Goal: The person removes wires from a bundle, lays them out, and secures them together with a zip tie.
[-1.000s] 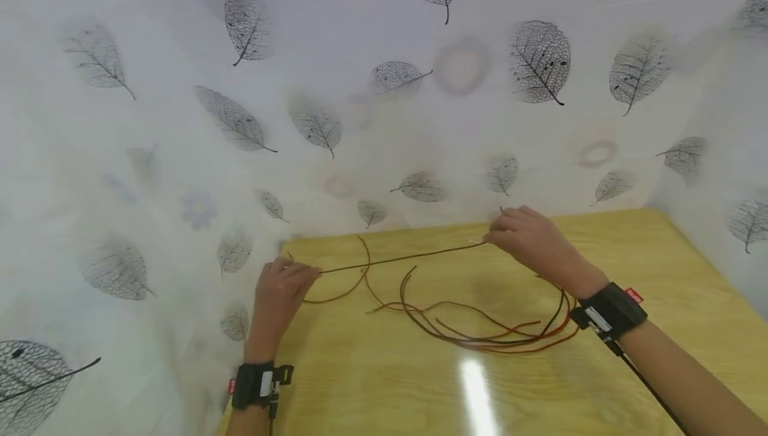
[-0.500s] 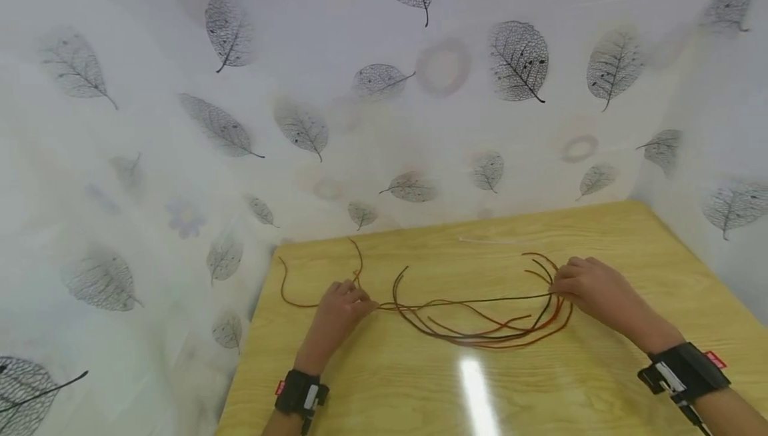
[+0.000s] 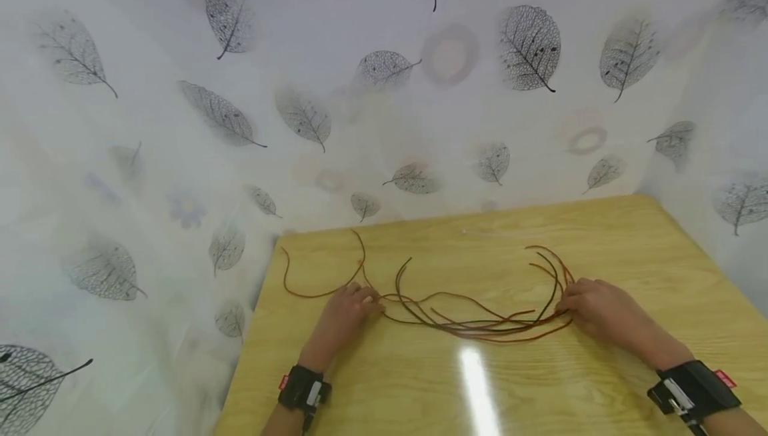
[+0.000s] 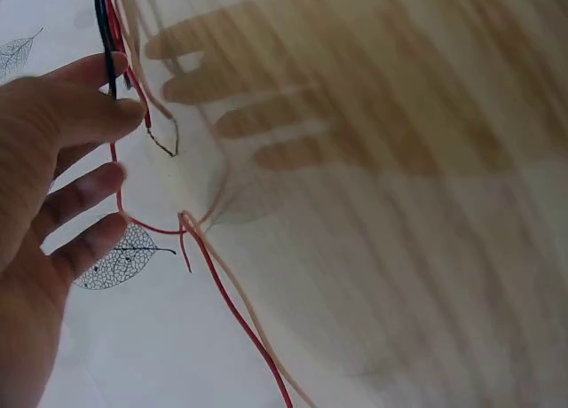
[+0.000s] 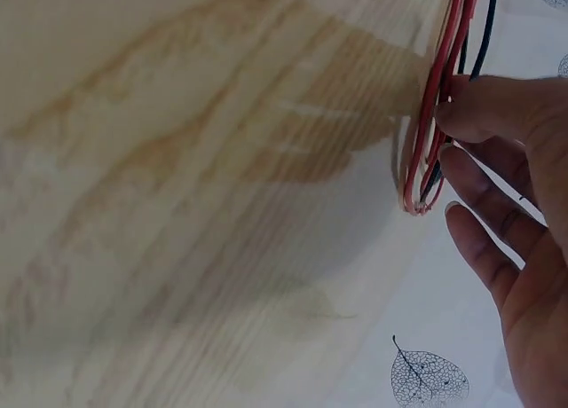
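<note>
In the head view my left hand (image 3: pixel 345 319) is low over the table at the left end of a loose bundle of red and black wires (image 3: pixel 480 336). Its thumb and index finger pinch a black wire (image 4: pixel 100 18), which runs down between them in the left wrist view; the other fingers are spread. My right hand (image 3: pixel 606 313) is at the bundle's right end, pinching the same black wire (image 5: pixel 486 27) between thumb and finger. Red wires (image 5: pixel 428 115) bend in a loop right beside those fingertips.
A thin red wire (image 3: pixel 306 296) curves over the table's left side, beyond my left hand. More curled wire ends (image 3: pixel 546 249) stick up behind my right hand. A leaf-print curtain (image 3: pixel 330 189) closes off the back and left of the wooden table (image 3: pixel 420 396).
Both hands came down and toward me, lowering the stretched black wire onto the bundle. It hung taut above the table before; now it sags among the other wires.
</note>
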The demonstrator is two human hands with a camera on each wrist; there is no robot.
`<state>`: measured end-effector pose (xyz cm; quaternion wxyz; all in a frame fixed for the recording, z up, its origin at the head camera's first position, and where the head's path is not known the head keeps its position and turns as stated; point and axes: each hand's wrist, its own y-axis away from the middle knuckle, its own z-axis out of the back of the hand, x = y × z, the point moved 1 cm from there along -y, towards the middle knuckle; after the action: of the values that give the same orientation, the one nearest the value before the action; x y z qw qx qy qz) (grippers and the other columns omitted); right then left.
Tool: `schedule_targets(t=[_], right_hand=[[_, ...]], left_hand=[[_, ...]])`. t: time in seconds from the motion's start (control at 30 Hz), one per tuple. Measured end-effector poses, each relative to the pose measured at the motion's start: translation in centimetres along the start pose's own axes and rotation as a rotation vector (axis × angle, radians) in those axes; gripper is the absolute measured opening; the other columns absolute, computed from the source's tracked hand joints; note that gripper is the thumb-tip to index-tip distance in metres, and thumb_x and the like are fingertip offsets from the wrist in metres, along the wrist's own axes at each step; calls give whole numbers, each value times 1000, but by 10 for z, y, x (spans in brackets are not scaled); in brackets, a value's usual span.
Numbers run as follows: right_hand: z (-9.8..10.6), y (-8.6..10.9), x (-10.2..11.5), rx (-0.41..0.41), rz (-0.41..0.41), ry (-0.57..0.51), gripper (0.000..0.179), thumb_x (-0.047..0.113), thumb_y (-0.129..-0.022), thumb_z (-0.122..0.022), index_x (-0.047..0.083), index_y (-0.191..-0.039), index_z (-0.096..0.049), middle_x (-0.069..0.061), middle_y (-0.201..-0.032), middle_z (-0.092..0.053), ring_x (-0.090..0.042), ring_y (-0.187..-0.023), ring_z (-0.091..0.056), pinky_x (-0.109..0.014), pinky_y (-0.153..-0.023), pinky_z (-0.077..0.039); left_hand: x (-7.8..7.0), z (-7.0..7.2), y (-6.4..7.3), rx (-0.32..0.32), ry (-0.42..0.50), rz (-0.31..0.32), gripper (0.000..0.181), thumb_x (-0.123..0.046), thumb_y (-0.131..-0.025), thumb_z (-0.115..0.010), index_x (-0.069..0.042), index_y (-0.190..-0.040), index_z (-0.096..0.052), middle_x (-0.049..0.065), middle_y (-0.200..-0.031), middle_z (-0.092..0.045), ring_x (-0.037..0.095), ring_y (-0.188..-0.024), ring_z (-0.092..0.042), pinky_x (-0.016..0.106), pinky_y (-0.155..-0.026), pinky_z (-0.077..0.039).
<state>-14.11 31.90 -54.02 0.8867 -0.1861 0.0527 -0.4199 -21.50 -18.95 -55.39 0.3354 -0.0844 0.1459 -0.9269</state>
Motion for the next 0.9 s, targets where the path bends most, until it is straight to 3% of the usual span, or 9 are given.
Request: schedule_targets(t=[0.17,0.37,0.53,0.7,0.9], right_hand=[[5,-7,1,-7,-50,-42,26,2,-69,-83,21,-86,-79,6,-93,-69,-13,-79,-64,-33,-62,-56],[7,-30,4,-45,-13,-107,21,3,-76,-81,17,-92,-79,5,-95,-68,-1,-71,-57,-22,-54,-47],[7,-55,7,-54,19,-102,24,2,-76,-75,16,-96,-78,2,-98,-69,-4,-69,-59,-23,-54,-48],[1,-78,14,-90,78,-85,18,7,-83,-68,17,-95,-78,4,-94,-69,-11,-73,-61,-29,-58,-50],[-4,-107,27,-103,101,-89,18,4,-81,-73,16,-94,-78,2,-94,-70,-14,-78,-63,-32,-60,-52]], left_hand=[[9,10,6,-41,105,103,29,-6,-86,-79,-22,-110,-80,-4,-115,-68,15,-94,-64,31,-72,-55],[47,23,15,-43,156,300,21,-5,-89,-79,-13,-108,-78,2,-113,-69,23,-98,-65,38,-78,-56],[72,25,19,10,203,447,21,-9,-91,-77,-11,-112,-76,6,-117,-70,28,-106,-64,43,-86,-55],[81,21,23,57,237,491,16,-11,-88,-81,-9,-104,-78,7,-110,-72,30,-102,-63,46,-85,-54],[85,11,28,158,210,448,14,-17,-86,-85,-10,-97,-79,5,-99,-70,26,-93,-60,42,-84,-52]])
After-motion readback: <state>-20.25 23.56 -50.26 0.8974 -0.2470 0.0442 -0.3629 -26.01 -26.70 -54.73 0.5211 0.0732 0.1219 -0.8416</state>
